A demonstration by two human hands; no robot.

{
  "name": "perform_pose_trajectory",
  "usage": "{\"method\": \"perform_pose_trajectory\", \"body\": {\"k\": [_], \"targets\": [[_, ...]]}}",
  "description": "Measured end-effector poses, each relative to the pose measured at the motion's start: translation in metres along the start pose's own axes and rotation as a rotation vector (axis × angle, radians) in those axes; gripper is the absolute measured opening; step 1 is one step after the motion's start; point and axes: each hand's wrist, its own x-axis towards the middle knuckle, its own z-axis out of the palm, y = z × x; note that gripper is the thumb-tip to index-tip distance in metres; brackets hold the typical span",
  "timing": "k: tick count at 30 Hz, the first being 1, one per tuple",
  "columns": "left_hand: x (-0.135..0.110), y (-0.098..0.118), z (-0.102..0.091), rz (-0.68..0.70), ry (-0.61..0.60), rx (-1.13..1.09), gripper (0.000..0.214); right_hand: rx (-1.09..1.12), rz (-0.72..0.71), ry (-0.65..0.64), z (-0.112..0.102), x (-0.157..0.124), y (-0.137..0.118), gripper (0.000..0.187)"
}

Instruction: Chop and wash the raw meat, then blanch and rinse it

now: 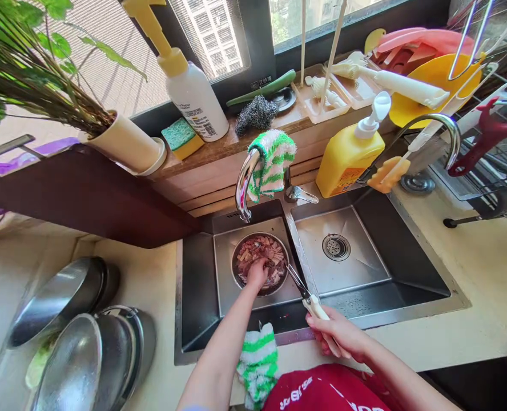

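Big picture first: a dark double sink (407, 268) fills the middle of the counter, and all the action is in its left basin. Sitting flat on that basin's floor, right under the curved tap (244, 182), is a round steel pan (236, 258), filled with chopped meat pieces (262, 249), pink and brown. The pan's long handle (316, 307) runs out toward the sink's front edge, by the divider between the basins. Right hand (339, 334) is there, fingers wrapped closed around the pale end of that handle. Left hand (257, 273) is down inside the pan, fingers bent into the meat at the near side; whether it has pinched any pieces, I can't tell. One green-striped cloth (274, 162) hangs over the tap, and another (257, 362) is draped on the front rim between the two arms.
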Motion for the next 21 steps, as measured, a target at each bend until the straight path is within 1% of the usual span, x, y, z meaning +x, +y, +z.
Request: {"method": "perform_pose_trajectory", "body": {"k": [2,3,5,9,11,14,17,19,21], "targets": [[0.008,0.0,0.013,-0.002,-0.017,0.013,0.047,-0.005,-0.013,0.017,-0.003,-0.003,0.006,0.047],[0.01,-0.002,0.016,-0.009,-0.02,0.013,0.048,-0.009,-0.015,0.026,-0.003,-0.004,0.008,0.048],[0.014,-0.008,0.017,-0.027,-0.033,-0.005,0.043,-0.008,-0.02,0.042,-0.002,-0.002,0.011,0.049],[0.016,-0.026,0.003,-0.051,-0.102,-0.15,0.024,-0.026,-0.006,0.04,0.001,0.003,0.009,0.05],[0.012,-0.033,-0.006,-0.084,-0.128,-0.269,0.022,-0.052,0.018,0.026,0.001,0.004,0.003,0.049],[-0.003,-0.038,-0.019,-0.148,-0.148,-0.482,0.036,-0.111,0.046,0.012,0.001,0.005,-0.005,0.047],[-0.018,-0.038,-0.03,-0.181,-0.15,-0.656,0.049,-0.149,0.065,0.007,0.002,0.007,-0.009,0.047],[-0.023,-0.036,-0.036,-0.2,-0.133,-0.718,0.048,-0.155,0.07,-0.006,0.003,0.008,-0.008,0.047],[-0.025,-0.034,-0.041,-0.22,-0.088,-0.732,0.043,-0.162,0.065,-0.017,0.005,0.009,-0.006,0.045]]}}
